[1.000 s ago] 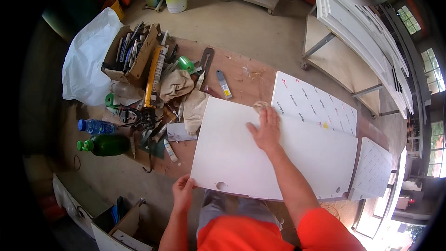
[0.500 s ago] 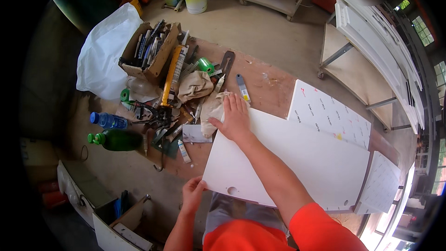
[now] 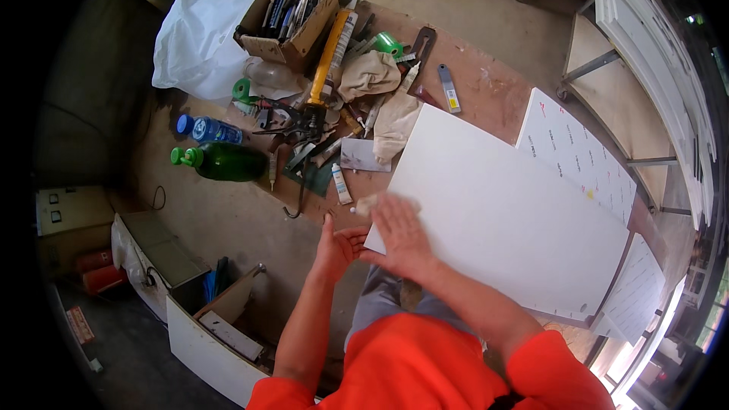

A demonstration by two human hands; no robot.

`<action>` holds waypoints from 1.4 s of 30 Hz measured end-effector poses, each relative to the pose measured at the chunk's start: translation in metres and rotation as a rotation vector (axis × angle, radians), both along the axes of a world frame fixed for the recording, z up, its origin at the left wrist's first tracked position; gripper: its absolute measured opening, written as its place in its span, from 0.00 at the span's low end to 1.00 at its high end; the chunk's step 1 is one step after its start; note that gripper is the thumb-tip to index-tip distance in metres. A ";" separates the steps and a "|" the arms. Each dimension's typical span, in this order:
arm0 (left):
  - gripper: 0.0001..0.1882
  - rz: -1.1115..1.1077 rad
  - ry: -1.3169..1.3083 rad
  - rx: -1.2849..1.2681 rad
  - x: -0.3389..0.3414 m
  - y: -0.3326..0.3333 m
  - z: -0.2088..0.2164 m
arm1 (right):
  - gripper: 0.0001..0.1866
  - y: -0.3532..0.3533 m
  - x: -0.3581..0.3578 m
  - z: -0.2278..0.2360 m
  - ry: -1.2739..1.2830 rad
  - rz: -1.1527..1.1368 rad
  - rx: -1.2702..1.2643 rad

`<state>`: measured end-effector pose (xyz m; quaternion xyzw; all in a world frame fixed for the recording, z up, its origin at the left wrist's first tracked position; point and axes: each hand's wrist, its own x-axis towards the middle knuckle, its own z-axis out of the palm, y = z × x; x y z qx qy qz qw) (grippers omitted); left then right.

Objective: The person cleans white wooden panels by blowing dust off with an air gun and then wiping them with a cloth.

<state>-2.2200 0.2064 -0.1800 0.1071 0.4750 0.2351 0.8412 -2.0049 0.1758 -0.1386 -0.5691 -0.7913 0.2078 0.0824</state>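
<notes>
A large white panel (image 3: 501,212) lies on the workbench in front of me. My right hand (image 3: 404,239) lies flat on its near left corner, fingers stretched out and blurred by motion. A beige, cloth-like scrap (image 3: 367,205) shows by its fingertips; how far it reaches under the hand is hidden. At that same corner my left hand (image 3: 338,249) is open, thumb raised and fingers reaching to the panel's edge. Beyond the panel's left edge are a beige cloth (image 3: 396,127), a grey flat piece (image 3: 365,156) and a small white tube (image 3: 341,184).
A caulking gun (image 3: 331,61), a box of pens (image 3: 292,19), a green bottle (image 3: 228,162) and a blue-capped bottle (image 3: 215,130) crowd the bench's left side. A scraper (image 3: 449,89) lies past the panel. Printed white sheets (image 3: 577,153) lie right; a loaded rack (image 3: 649,53) stands beyond.
My right hand has come from the panel's far left corner to the near left one. The left hand has loosened from the edge and spread its fingers. The view has shifted.
</notes>
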 end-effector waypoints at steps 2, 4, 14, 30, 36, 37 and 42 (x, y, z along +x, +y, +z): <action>0.59 0.021 0.067 -0.035 0.001 0.000 0.004 | 0.56 -0.068 -0.036 0.000 -0.083 0.228 -0.017; 0.60 0.048 -0.013 -0.038 -0.005 -0.003 -0.006 | 0.57 -0.073 -0.028 -0.004 -0.070 0.182 -0.002; 0.62 0.054 -0.066 -0.033 0.016 0.009 0.011 | 0.54 -0.067 -0.036 -0.005 -0.100 -0.048 0.023; 0.60 0.206 -0.054 -0.088 0.011 0.006 0.005 | 0.53 -0.061 -0.047 -0.016 -0.027 0.007 0.223; 0.60 -0.027 -0.188 0.010 -0.024 -0.004 -0.013 | 0.53 -0.126 -0.003 -0.003 -0.189 0.033 0.051; 0.60 -0.026 -0.172 0.007 -0.022 -0.004 -0.012 | 0.53 -0.141 0.009 -0.001 -0.194 0.003 0.039; 0.60 -0.030 -0.037 -0.011 0.000 0.002 0.002 | 0.53 -0.119 -0.021 0.014 0.084 -0.309 0.114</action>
